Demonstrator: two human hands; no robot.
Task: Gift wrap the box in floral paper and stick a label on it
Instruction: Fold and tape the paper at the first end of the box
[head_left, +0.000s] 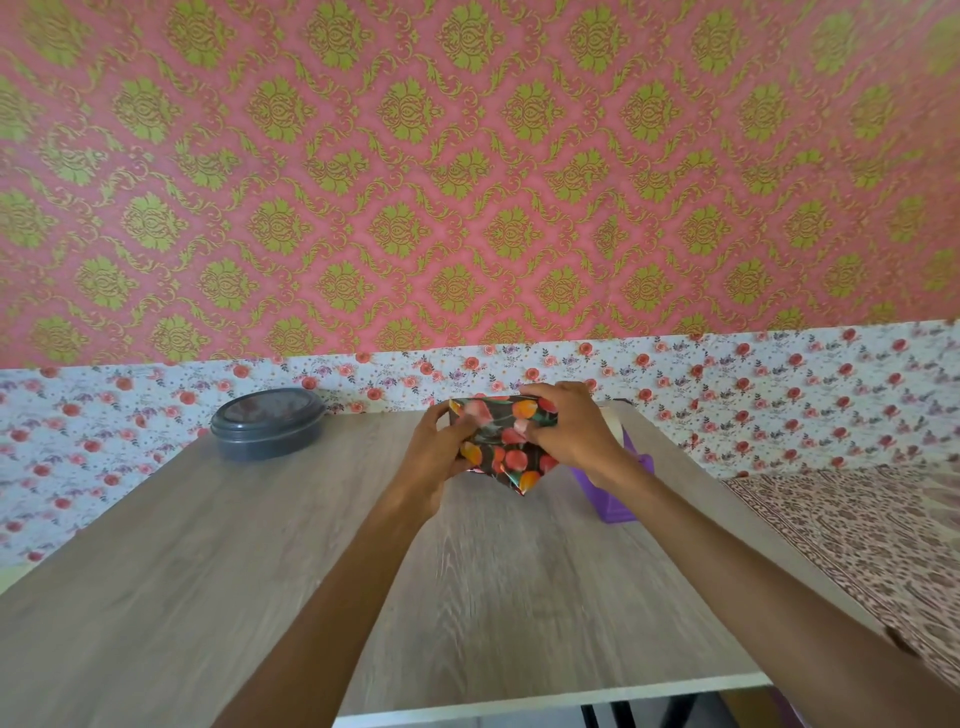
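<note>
A small box wrapped in dark floral paper (511, 457) with red and orange flowers sits at the far middle of the wooden table (260, 561). My left hand (439, 449) grips its left side, thumb lying over the top. From the right, my right hand (569, 428) curls over the top and pinches the paper near the middle. A loose pointed flap of paper hangs toward me at the box's near end. No label is visible.
A grey lidded round container (267, 423) stands at the far left of the table. A purple tape dispenser (615, 493) sits just right of the box, partly hidden by my right wrist. A patterned cloth (857, 530) lies to the right, beyond the table's edge.
</note>
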